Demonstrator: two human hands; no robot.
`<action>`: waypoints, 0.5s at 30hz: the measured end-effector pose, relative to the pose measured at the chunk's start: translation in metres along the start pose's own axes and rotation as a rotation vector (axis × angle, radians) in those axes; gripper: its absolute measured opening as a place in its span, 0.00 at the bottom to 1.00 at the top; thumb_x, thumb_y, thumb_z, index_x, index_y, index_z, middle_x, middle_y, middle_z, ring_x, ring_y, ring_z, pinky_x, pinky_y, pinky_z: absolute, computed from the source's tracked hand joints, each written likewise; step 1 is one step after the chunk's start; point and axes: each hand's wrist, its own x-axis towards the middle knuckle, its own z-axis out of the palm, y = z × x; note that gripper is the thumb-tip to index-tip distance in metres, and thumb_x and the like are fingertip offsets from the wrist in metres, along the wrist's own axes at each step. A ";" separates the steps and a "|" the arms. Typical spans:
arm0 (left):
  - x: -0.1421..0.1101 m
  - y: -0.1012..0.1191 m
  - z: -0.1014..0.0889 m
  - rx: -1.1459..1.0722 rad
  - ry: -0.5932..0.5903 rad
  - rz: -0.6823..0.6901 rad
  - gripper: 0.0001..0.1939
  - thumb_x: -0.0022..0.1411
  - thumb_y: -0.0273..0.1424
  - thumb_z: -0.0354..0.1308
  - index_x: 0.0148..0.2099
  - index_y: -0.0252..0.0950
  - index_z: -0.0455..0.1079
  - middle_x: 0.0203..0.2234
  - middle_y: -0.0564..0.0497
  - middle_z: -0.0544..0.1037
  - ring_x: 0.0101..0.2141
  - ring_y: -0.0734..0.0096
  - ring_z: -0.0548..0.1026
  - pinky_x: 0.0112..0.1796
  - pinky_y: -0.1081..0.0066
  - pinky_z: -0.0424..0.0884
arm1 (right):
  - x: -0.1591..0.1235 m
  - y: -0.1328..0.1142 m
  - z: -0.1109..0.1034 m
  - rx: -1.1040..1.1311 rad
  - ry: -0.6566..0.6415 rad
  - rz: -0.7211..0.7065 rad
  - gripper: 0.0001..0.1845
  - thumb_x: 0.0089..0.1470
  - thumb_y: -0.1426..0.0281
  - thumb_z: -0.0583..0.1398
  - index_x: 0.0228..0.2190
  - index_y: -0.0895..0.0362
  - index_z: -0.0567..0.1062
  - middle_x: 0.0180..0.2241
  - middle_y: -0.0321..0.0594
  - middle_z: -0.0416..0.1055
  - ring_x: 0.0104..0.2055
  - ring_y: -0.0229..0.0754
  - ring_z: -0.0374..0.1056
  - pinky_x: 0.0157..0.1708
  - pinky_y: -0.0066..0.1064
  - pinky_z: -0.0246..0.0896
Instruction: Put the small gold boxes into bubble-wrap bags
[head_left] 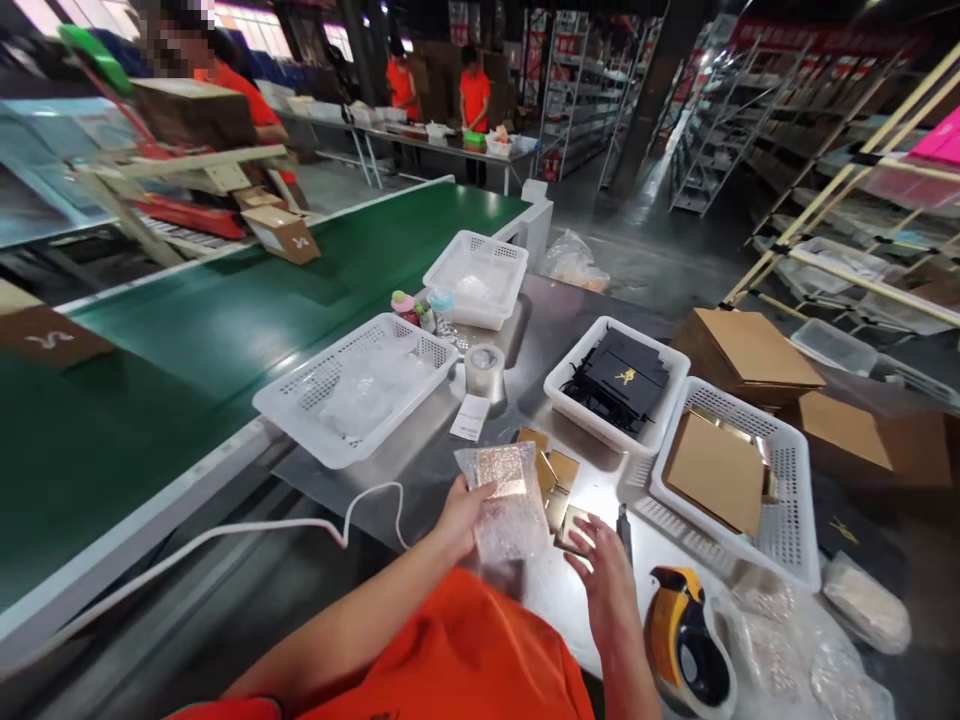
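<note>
Our L hand (pixel 466 508) grips the bubble wrap pack (pixel 511 500) over the bench (pixel 375 500). Our R hand (pixel 600 560) is open w/ fingers spread, next to a small gold box (pixel 576 528); can't tell if they touch. The tape cutter (pixel 684 640) is near our R arm.

Green conveyor belt (pixel 360 240) runs beside metal tabletop (pixel 405 455); tall shelving racks (pixel 720 130) stand on grey floor (pixel 645 245); bright windows (pixel 251 30) at upper left.
</note>
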 end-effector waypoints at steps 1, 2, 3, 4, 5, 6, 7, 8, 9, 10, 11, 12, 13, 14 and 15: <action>-0.003 -0.001 0.002 0.007 -0.013 0.012 0.22 0.47 0.19 0.66 0.42 0.37 0.62 0.28 0.53 0.77 0.23 0.71 0.75 0.27 0.72 0.71 | 0.011 0.000 0.006 0.058 0.059 0.043 0.27 0.37 0.50 0.70 0.37 0.52 0.78 0.39 0.40 0.78 0.39 0.44 0.74 0.34 0.33 0.69; -0.006 -0.004 0.004 0.018 -0.045 0.018 0.23 0.45 0.18 0.67 0.41 0.36 0.63 0.29 0.52 0.78 0.24 0.69 0.76 0.28 0.71 0.71 | 0.021 0.002 0.015 0.087 0.049 0.125 0.29 0.34 0.49 0.70 0.37 0.52 0.78 0.39 0.40 0.78 0.40 0.46 0.74 0.36 0.34 0.70; -0.009 -0.008 0.005 0.034 -0.085 0.026 0.23 0.43 0.18 0.68 0.41 0.35 0.63 0.29 0.50 0.78 0.25 0.68 0.76 0.29 0.70 0.71 | 0.027 0.006 0.026 0.090 -0.018 0.224 0.30 0.31 0.49 0.71 0.36 0.53 0.78 0.37 0.42 0.78 0.41 0.49 0.74 0.36 0.36 0.70; -0.011 -0.014 0.006 0.060 -0.134 0.042 0.23 0.42 0.19 0.69 0.40 0.35 0.64 0.29 0.50 0.77 0.26 0.67 0.76 0.30 0.69 0.72 | 0.031 0.011 0.038 0.081 -0.112 0.311 0.31 0.30 0.51 0.72 0.35 0.55 0.78 0.35 0.44 0.79 0.40 0.51 0.75 0.36 0.38 0.71; -0.012 -0.020 0.007 0.085 -0.168 0.076 0.23 0.41 0.21 0.70 0.39 0.35 0.65 0.29 0.50 0.77 0.28 0.66 0.76 0.32 0.69 0.72 | 0.032 0.016 0.049 0.072 -0.206 0.365 0.31 0.28 0.53 0.73 0.35 0.56 0.78 0.34 0.45 0.79 0.40 0.54 0.75 0.36 0.40 0.71; -0.011 -0.026 0.006 0.110 -0.183 0.117 0.23 0.41 0.23 0.71 0.38 0.35 0.65 0.30 0.50 0.77 0.31 0.66 0.76 0.35 0.69 0.71 | 0.031 0.022 0.058 0.068 -0.275 0.382 0.31 0.28 0.56 0.74 0.36 0.57 0.78 0.34 0.46 0.79 0.40 0.55 0.75 0.37 0.41 0.71; -0.010 -0.031 0.005 0.131 -0.180 0.160 0.22 0.41 0.25 0.72 0.38 0.35 0.66 0.30 0.50 0.77 0.32 0.65 0.76 0.36 0.69 0.71 | 0.030 0.028 0.065 0.066 -0.307 0.373 0.31 0.28 0.58 0.75 0.37 0.58 0.78 0.34 0.46 0.79 0.40 0.56 0.76 0.38 0.41 0.71; -0.007 -0.033 0.002 0.150 -0.160 0.201 0.21 0.41 0.28 0.72 0.37 0.35 0.67 0.31 0.50 0.77 0.33 0.65 0.75 0.37 0.70 0.70 | 0.028 0.034 0.069 0.066 -0.314 0.353 0.31 0.28 0.60 0.75 0.38 0.57 0.78 0.34 0.46 0.80 0.40 0.56 0.76 0.38 0.42 0.71; -0.003 -0.032 0.000 0.191 -0.147 0.238 0.20 0.42 0.29 0.72 0.36 0.35 0.67 0.31 0.50 0.77 0.34 0.65 0.75 0.37 0.70 0.70 | 0.029 0.041 0.070 0.066 -0.305 0.327 0.30 0.29 0.61 0.74 0.38 0.57 0.78 0.34 0.45 0.80 0.40 0.55 0.76 0.39 0.42 0.72; 0.002 -0.027 -0.003 0.284 -0.139 0.282 0.19 0.42 0.31 0.73 0.35 0.35 0.68 0.30 0.50 0.77 0.34 0.64 0.75 0.37 0.70 0.69 | 0.030 0.046 0.069 0.064 -0.288 0.297 0.30 0.30 0.61 0.74 0.38 0.57 0.78 0.34 0.45 0.80 0.40 0.55 0.76 0.39 0.42 0.72; 0.008 -0.018 -0.007 0.421 -0.127 0.333 0.18 0.41 0.32 0.73 0.33 0.35 0.69 0.28 0.51 0.76 0.33 0.63 0.74 0.36 0.70 0.69 | 0.034 0.051 0.066 0.057 -0.268 0.266 0.30 0.30 0.61 0.74 0.39 0.56 0.78 0.34 0.45 0.80 0.40 0.55 0.76 0.39 0.42 0.72; 0.014 -0.004 -0.010 0.576 -0.102 0.386 0.17 0.39 0.32 0.74 0.29 0.36 0.70 0.24 0.52 0.75 0.32 0.62 0.74 0.36 0.69 0.69 | 0.038 0.055 0.060 0.046 -0.244 0.234 0.31 0.30 0.61 0.74 0.40 0.55 0.78 0.35 0.44 0.80 0.39 0.54 0.76 0.38 0.41 0.72; 0.021 0.013 -0.014 0.731 -0.059 0.442 0.16 0.39 0.32 0.74 0.26 0.36 0.69 0.21 0.52 0.73 0.31 0.61 0.74 0.36 0.68 0.69 | 0.044 0.058 0.053 0.030 -0.208 0.205 0.31 0.31 0.61 0.73 0.41 0.55 0.77 0.35 0.42 0.80 0.37 0.53 0.76 0.36 0.41 0.73; 0.030 0.034 -0.016 0.854 0.012 0.492 0.15 0.39 0.31 0.74 0.24 0.36 0.69 0.19 0.52 0.72 0.31 0.59 0.74 0.37 0.67 0.68 | 0.050 0.059 0.045 0.007 -0.155 0.182 0.30 0.32 0.61 0.73 0.41 0.53 0.77 0.33 0.41 0.79 0.35 0.51 0.76 0.33 0.39 0.72; 0.040 0.056 -0.018 0.890 0.090 0.525 0.13 0.44 0.31 0.72 0.23 0.36 0.69 0.21 0.51 0.73 0.34 0.58 0.74 0.40 0.66 0.68 | 0.057 0.058 0.037 -0.026 -0.087 0.164 0.28 0.33 0.62 0.73 0.40 0.52 0.76 0.31 0.38 0.79 0.31 0.49 0.76 0.29 0.37 0.72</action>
